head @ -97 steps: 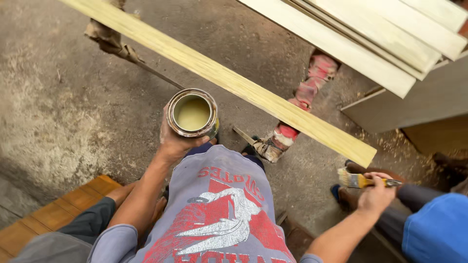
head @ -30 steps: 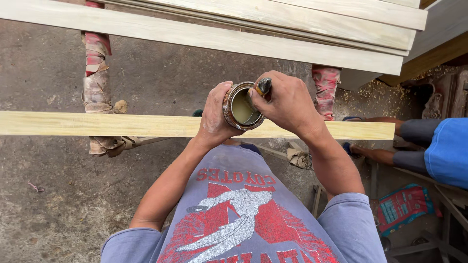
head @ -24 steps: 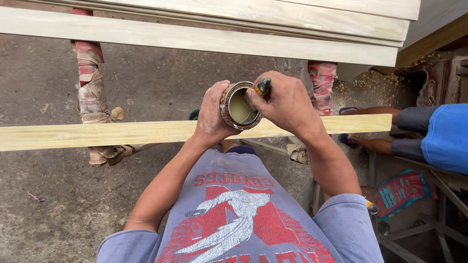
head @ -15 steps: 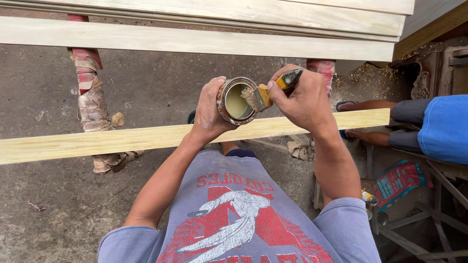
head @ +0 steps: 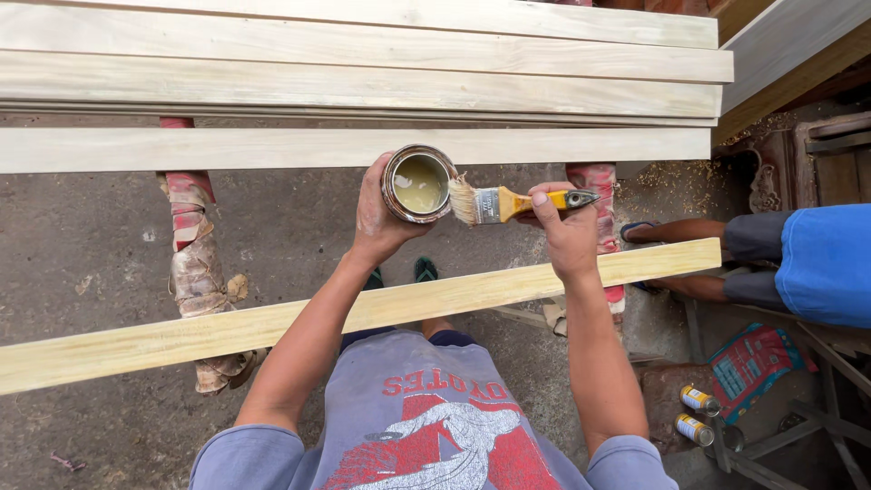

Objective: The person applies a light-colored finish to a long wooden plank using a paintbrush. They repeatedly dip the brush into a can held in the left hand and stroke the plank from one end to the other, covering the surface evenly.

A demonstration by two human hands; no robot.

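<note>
Head view: the left hand (head: pixel 379 213) holds a round tin (head: pixel 418 184) from the side, fingers wrapped around its wall, so the open top faces the camera. Inside is a pale yellowish liquid. The right hand (head: pixel 567 238) grips a brush (head: pixel 508 203) by its yellow handle, fingers clenched on it; the bristles stand just beside the rim of the tin and look wet. Both things are in the air above a long plank (head: pixel 272 322), which lies across in front of the person.

To do this step well, I judge that the tin should stay level and near the brush, so drops fall back into it and not on the floor. The bristles should be wiped lightly on the rim, because too much liquid would run down the edge of the plank. Long strokes along the grain would give an even coat.

The plank shines yellowish, while the boards (head: pixel 363 86) stacked further away are paler and look dry. Both rest on supports wrapped in red and white cloth (head: pixel 195 263). The floor (head: pixel 91 227) is rough grey concrete with stains and some sawdust. On the right another person stands, seen as a blue sleeve (head: pixel 826 263) and a leg. Two small cans (head: pixel 697 413) lie on the floor there, near a red bag (head: pixel 758 367).
</note>
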